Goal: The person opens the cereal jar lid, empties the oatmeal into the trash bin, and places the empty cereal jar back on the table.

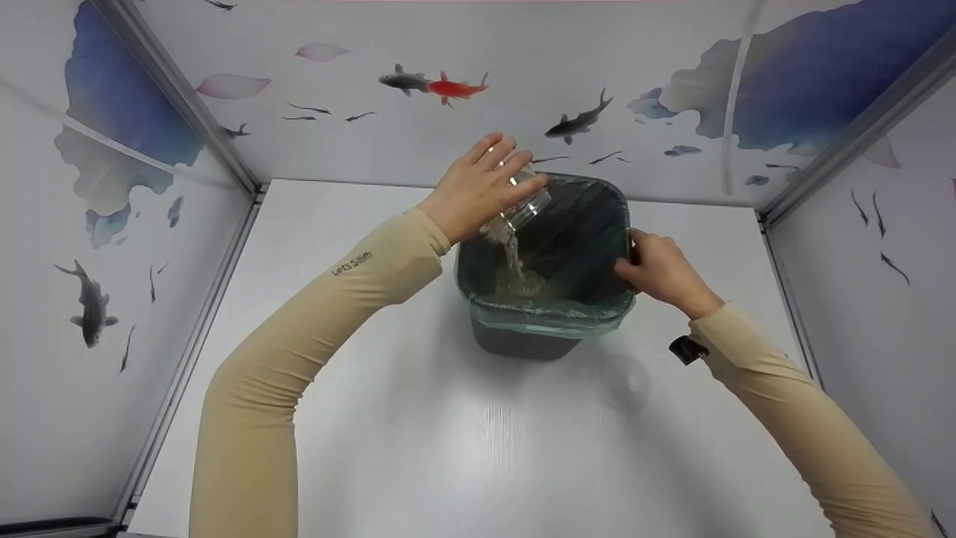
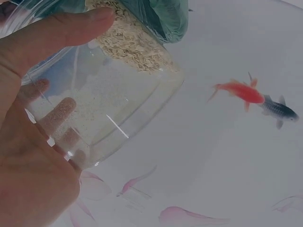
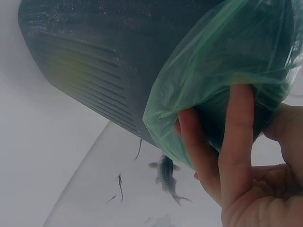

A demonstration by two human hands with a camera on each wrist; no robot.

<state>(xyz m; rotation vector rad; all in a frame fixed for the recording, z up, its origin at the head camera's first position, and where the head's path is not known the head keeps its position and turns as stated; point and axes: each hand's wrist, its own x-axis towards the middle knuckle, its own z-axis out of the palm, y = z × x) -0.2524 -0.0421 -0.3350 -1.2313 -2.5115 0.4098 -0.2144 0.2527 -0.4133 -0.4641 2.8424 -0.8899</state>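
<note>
"Right hand?"
"Pinches the rim of a dark bin with a green liner."
"Left hand?"
"Curls round a tilted clear jar above the bin's mouth, pale flakes pouring inside."
"Beyond?"
"White wall printed with fish, behind the bin."

Flakes lie in the bin, the jar over its left, a disc to its front right.

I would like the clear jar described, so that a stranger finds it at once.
On the white surface stands a dark bin lined with a green bag. Over its left side, the left hand holds the jar tilted. Unlike the bin, it is see-through, with pale flakes pouring out.
</note>
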